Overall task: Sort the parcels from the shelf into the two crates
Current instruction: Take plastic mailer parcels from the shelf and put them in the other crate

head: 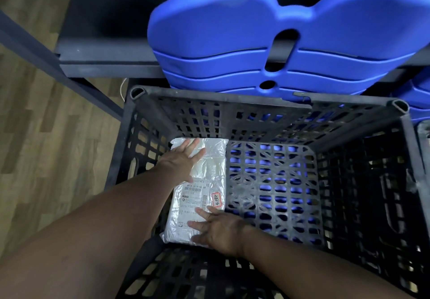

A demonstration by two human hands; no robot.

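From the head camera we look straight down into a black lattice crate (221, 96). A white plastic-wrapped parcel (209, 177) lies flat on its floor, along the left wall, with its shipping label and a red-bordered sticker facing up. Both our arms reach inside. Our left hand (183, 156) lies on the far end of the parcel and our right hand (218, 231) on the near end. The fingers of both are straight and spread, pressing or resting, not curled round it.

We judge this parcel as good as delivered, and it is the only one in this crate. A sliver at the right edge may be the second crate (424, 131), though we cannot be sure. No other parcels show here, so how many remain on the shelf we cannot say. Behind the crate, stacked blue plastic seats (279, 31) stand against a dark metal frame (104, 66).
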